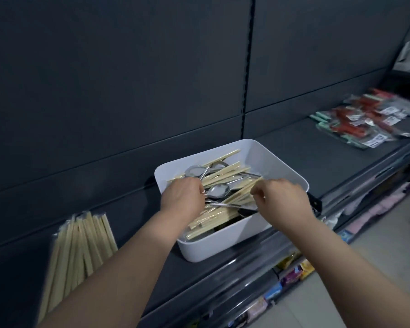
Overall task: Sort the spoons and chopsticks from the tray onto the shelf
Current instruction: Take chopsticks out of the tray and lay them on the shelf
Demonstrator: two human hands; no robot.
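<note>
A white tray (277, 162) stands on the dark shelf (294, 147), holding several wrapped wooden chopsticks (225, 174) mixed with several metal spoons (217, 191). My left hand (182, 197) reaches into the tray's left side with curled fingers over the pile; what it holds is hidden. My right hand (282, 197) hovers over the tray's right side and pinches the end of a wrapped chopstick pair (244, 189). A bundle of sorted chopsticks (81, 245) lies on the shelf to the left.
Packaged spoons with red and green handles (364, 121) lie on the shelf at far right. The shelf's back wall is dark panelling. Lower shelves with colourful packets (294, 273) sit below the front edge, beside a tiled floor.
</note>
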